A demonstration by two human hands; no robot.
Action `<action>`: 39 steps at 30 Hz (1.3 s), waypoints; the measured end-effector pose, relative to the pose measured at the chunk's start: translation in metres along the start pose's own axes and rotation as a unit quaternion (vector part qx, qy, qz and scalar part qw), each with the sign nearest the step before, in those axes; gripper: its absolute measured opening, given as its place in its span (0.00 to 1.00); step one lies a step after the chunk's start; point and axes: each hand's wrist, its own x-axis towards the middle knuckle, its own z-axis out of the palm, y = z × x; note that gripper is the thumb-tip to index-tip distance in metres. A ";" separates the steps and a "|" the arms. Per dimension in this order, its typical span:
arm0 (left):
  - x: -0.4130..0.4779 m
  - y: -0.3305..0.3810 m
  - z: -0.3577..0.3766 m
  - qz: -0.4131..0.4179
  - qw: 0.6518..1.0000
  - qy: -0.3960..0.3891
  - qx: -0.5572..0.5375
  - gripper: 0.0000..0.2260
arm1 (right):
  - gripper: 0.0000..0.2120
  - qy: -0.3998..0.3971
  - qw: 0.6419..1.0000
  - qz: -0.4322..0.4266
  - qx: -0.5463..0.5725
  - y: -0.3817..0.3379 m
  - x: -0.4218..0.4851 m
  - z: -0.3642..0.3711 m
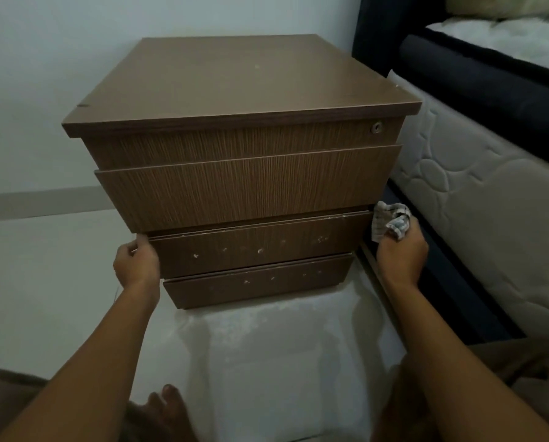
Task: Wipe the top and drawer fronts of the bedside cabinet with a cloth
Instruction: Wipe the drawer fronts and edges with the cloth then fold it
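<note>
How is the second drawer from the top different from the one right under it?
The second drawer sticks out past the rest of the cabinet, while the third drawer sits further back. The second drawer's front looks clean with fine pale grain; the third drawer's front is darker and dotted with whitish spots. The left hand touches the second drawer's lower corner; the right hand, holding the cloth, is beside the third. Both are brown wood-look fronts without handles.

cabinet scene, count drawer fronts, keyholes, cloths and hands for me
drawer fronts: 4, the top one, the second, the third, the bottom
keyholes: 1
cloths: 1
hands: 2, left and right
total: 8
</note>
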 end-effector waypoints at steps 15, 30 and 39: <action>0.003 -0.002 -0.007 -0.024 0.999 0.011 0.018 0.09 | 0.12 -0.063 0.994 -0.059 -0.074 0.005 0.004 0.015; -0.001 -0.008 -0.017 -0.026 0.999 -0.036 -0.018 0.06 | 0.28 -0.207 0.941 -0.210 -0.167 -0.019 -0.045 0.048; -0.003 -0.009 -0.035 -0.051 0.993 -0.100 -0.042 0.13 | 0.28 -0.260 0.909 -0.278 -0.168 -0.059 -0.116 0.102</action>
